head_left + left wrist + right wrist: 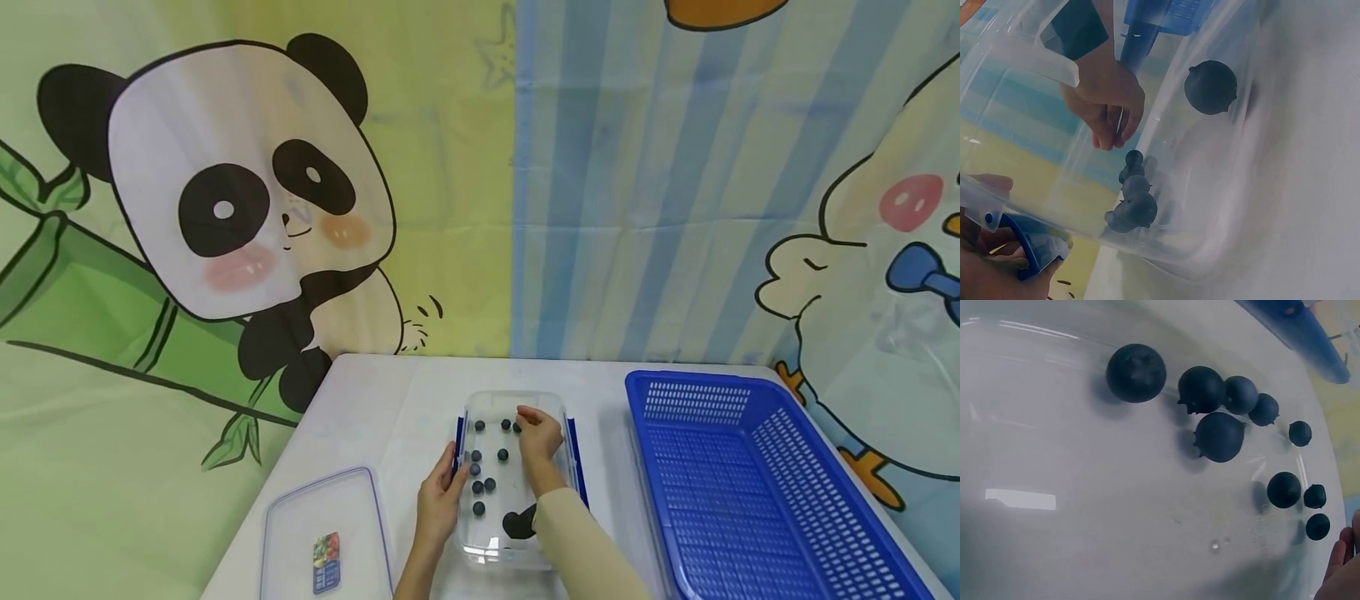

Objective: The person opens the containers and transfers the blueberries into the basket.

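Note:
A clear plastic container (517, 546) with blue side latches stands on the table. Several blueberries (503, 454) lie scattered on its floor, mostly along the left side. My left hand (438, 504) grips the container's left wall, thumb at the rim, fingers around the blue latch (1029, 244). Inside the container's far right part is my right hand (540, 437), its fingers bent downward and close together. A blueberry (517, 427) sits right beside those fingertips. Whether something is between them is hidden. In the right wrist view, the fingers are near a blueberry (1317, 526).
A clear lid (367, 500) with a fruit-picture label (326, 563) lies left of the container. To the right stands a large blue perforated basket (817, 458). A black object (517, 523) of unclear kind is beside the right wrist. A cartoon curtain (450, 167) hangs behind the table.

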A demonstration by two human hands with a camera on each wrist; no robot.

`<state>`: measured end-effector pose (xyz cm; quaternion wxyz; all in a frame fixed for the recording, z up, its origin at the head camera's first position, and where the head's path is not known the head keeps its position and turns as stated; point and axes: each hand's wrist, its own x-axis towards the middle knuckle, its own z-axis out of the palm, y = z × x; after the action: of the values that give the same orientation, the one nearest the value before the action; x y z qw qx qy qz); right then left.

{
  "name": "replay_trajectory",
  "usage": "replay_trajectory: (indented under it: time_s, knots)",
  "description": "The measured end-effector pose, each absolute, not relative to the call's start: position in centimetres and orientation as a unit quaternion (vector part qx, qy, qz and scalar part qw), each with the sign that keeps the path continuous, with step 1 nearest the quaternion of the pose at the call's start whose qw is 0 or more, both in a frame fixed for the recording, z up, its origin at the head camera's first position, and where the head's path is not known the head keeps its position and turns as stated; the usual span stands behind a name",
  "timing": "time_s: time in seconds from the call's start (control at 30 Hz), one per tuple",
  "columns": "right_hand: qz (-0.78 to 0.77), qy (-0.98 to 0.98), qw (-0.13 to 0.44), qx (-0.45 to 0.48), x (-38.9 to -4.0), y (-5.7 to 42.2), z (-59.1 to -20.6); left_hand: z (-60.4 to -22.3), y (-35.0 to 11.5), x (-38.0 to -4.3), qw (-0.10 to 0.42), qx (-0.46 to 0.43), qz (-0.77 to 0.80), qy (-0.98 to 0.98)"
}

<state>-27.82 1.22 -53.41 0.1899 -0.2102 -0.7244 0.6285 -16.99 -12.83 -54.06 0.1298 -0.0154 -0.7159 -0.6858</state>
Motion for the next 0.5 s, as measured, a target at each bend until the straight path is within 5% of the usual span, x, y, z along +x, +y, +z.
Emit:
replay_trajectory:
  time_s: [0.5]
  knots:
    - [0.612, -0.711, 0.256, -0.233, -27.7, 0.1, -55.1, -52.2, -12.5, -16.3, 0.125, 0.007, -0.700, -0.703]
